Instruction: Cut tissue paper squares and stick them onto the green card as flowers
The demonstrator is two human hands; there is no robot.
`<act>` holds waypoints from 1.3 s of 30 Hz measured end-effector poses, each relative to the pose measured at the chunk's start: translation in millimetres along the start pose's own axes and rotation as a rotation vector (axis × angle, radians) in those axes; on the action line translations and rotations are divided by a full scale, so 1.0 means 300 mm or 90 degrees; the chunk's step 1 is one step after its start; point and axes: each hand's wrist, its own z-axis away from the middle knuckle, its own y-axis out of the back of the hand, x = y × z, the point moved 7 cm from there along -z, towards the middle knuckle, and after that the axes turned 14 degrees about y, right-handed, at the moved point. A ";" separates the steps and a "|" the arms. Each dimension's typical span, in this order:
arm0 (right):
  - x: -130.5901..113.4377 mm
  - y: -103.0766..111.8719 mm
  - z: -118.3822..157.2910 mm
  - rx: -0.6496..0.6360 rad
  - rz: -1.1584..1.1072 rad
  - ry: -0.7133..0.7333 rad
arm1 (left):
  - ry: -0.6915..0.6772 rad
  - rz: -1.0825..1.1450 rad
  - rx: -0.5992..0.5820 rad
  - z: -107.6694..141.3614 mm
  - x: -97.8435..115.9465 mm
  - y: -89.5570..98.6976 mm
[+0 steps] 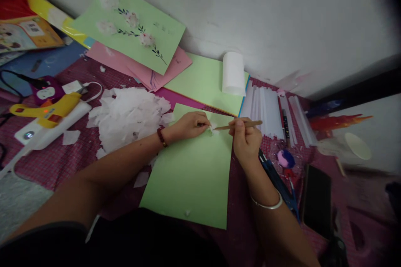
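A light green sheet of paper (194, 175) lies in front of me. Over its upper part my left hand (191, 125) pinches a small piece of white tissue paper (213, 130). My right hand (246, 137) grips a thin wooden stick (253, 124) like a pen, and the stick's pointed tip meets the white tissue. A tiny white scrap (187, 213) rests near the sheet's lower edge. Left of the sheet is a heap of torn white tissue pieces (131, 112).
A yellow glue gun (52, 110) lies on a white power strip (65, 125) at left. Behind stand a green card with tissue flowers (131, 25) and a white paper roll (233, 73). To the right are white glue sticks (265, 110) and a black phone (317, 200).
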 end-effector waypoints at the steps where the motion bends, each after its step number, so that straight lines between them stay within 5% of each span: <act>1: 0.005 0.013 0.002 0.026 -0.015 -0.017 | 0.027 0.057 0.001 0.001 -0.006 0.011; 5: 0.000 0.040 0.010 0.082 -0.036 -0.031 | 0.174 0.319 0.091 0.005 -0.063 0.080; 9: -0.018 0.030 0.019 0.075 -0.043 -0.009 | 0.200 0.430 0.253 0.014 -0.071 0.209; 12: -0.041 -0.004 0.022 0.005 -0.043 0.048 | 0.202 0.381 0.293 0.019 -0.031 0.328; 17: -0.053 -0.011 0.017 -0.038 0.013 0.112 | 0.223 0.126 0.215 0.045 0.012 0.443; 20: -0.038 0.015 0.008 -0.012 0.036 0.100 | 0.208 -0.003 0.154 0.075 0.002 0.391; 24: -0.022 0.039 -0.003 -0.005 0.073 0.085 | 0.068 -0.194 0.004 0.100 0.038 0.178; 28: -0.021 0.050 -0.005 0.006 0.068 0.072 | -0.011 -0.297 -0.036 0.087 0.071 0.025; 39: -0.042 0.004 0.005 -0.006 0.018 0.099 | -0.045 -0.356 -0.051 0.059 0.082 -0.051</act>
